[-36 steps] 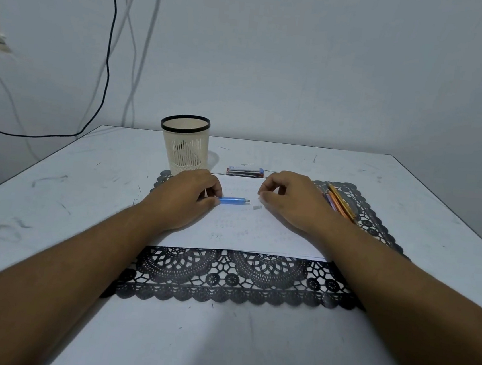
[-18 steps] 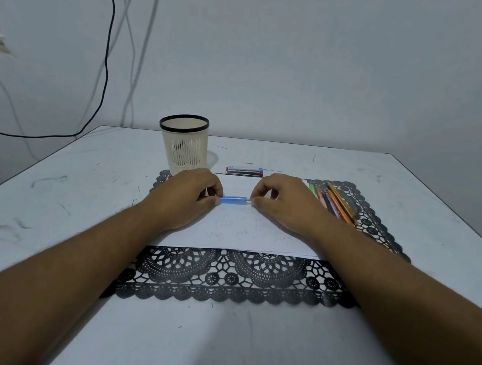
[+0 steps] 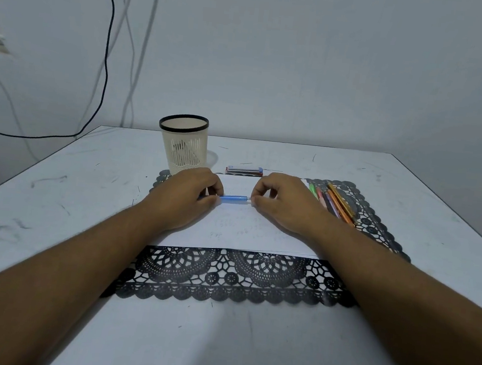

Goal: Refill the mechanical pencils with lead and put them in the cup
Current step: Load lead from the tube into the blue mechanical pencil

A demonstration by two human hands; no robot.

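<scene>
blue pencil (image 3: 233, 198) spanning left hand (image 3: 186, 196), right hand (image 3: 283, 203) grip

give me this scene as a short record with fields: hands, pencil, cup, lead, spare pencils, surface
left hand: left hand grips one end of the blue pencil
right hand: right hand pinches the other end
pencil: blue pencil, held level over the white paper
cup: cream cup, upright, behind the left hand
lead: lead case lying behind the paper
spare pencils: coloured pencils lying on the black lace mat, right of the right hand
surface: white table
</scene>
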